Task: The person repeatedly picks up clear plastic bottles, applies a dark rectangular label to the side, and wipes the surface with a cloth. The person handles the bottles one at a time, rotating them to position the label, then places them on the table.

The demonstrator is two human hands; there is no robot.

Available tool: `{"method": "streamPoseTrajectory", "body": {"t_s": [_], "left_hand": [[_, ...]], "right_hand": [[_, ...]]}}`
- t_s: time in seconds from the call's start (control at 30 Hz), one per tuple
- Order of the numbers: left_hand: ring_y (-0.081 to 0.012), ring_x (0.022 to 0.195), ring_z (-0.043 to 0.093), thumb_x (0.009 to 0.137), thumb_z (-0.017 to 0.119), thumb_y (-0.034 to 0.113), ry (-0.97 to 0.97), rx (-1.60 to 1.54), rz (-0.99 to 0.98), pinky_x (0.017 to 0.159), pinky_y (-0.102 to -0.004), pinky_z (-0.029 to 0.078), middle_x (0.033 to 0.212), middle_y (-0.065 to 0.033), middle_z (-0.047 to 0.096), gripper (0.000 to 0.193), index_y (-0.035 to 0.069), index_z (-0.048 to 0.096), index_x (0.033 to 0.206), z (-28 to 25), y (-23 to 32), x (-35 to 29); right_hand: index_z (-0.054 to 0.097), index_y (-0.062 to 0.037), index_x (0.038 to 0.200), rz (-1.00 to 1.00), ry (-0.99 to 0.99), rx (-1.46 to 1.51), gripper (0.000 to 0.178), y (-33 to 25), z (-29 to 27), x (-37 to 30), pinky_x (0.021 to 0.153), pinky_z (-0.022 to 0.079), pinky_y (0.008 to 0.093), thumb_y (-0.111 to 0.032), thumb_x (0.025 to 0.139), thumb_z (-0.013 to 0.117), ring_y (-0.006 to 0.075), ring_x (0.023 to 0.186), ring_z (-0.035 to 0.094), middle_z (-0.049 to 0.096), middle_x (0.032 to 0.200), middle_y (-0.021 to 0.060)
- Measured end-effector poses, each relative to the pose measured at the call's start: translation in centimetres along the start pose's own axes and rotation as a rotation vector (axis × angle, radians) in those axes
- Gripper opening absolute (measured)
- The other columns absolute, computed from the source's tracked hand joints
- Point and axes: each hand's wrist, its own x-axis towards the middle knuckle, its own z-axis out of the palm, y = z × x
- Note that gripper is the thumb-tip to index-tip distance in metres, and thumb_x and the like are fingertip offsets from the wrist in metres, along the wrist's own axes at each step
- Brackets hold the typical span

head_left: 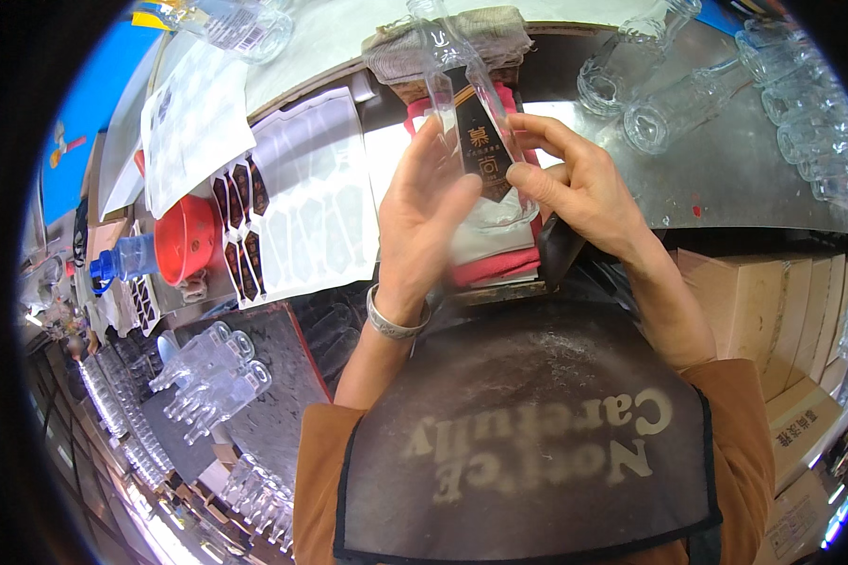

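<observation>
A clear glass bottle (497, 209) lies on a padded stand in front of me, its neck pointing away. On its upper face is a dark label (481, 132) with gold-coloured print. My left hand (422, 212) closes around the bottle's left side, its fingers along the glass and its thumb over the near left part, smeared by motion. From the right, my right hand (584, 188) grips the bottle, thumb on the glass by the label's lower right edge and fingers on the far right side. Under the bottle lie pink and white cloths (499, 266).
Left of the stand lies a white label sheet (316, 202), partly used, beside a red bowl (187, 238). Glass bottles (664, 108) lie at the back right, more stand lower left (219, 377). Cardboard boxes (758, 306) stand at the right. A folded cloth (386, 52) lies under the bottle's neck.
</observation>
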Motion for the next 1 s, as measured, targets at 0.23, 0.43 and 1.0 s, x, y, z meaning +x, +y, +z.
{"method": "streamPoseTrajectory", "body": {"t_s": [0.23,0.43,1.0], "left_hand": [[-0.0276,0.136,0.049,0.092,0.065,-0.003,-0.002,0.014,0.014,0.108,-0.0374,0.046,0.149,-0.0202,0.046,0.069,-0.002,0.032,0.153,0.1,-0.1,0.1],[-0.0245,0.136,0.049,0.092,0.067,-0.002,0.011,0.057,0.037,0.109,-0.0362,0.044,0.148,-0.0171,0.048,0.069,-0.003,0.034,0.152,0.1,-0.5,0.1],[-0.0216,0.127,0.056,0.089,0.071,0.002,0.072,0.094,0.055,0.105,-0.0349,0.047,0.142,-0.0181,0.054,0.071,-0.006,0.036,0.151,0.7,-0.1,-0.1]], "right_hand": [[0.060,0.0011,0.129,0.017,0.004,0.125,0.042,0.7,-0.3,0.3,0.074,0.054,0.0251,-0.026,0.098,0.065,0.0138,0.086,0.068,0.071,0.111,0.0128],[0.060,0.0002,0.117,0.346,0.357,0.737,0.045,4.5,-1.9,0.0,0.062,0.050,0.0246,-0.042,0.105,0.050,0.0130,0.073,0.061,0.067,0.102,0.0100],[0.068,-0.0038,0.119,-0.729,-0.054,-0.559,0.027,-8.2,-2.5,9.9,0.084,0.052,0.0284,-0.004,0.093,0.064,0.0202,0.092,0.067,0.069,0.104,0.0096]]}}
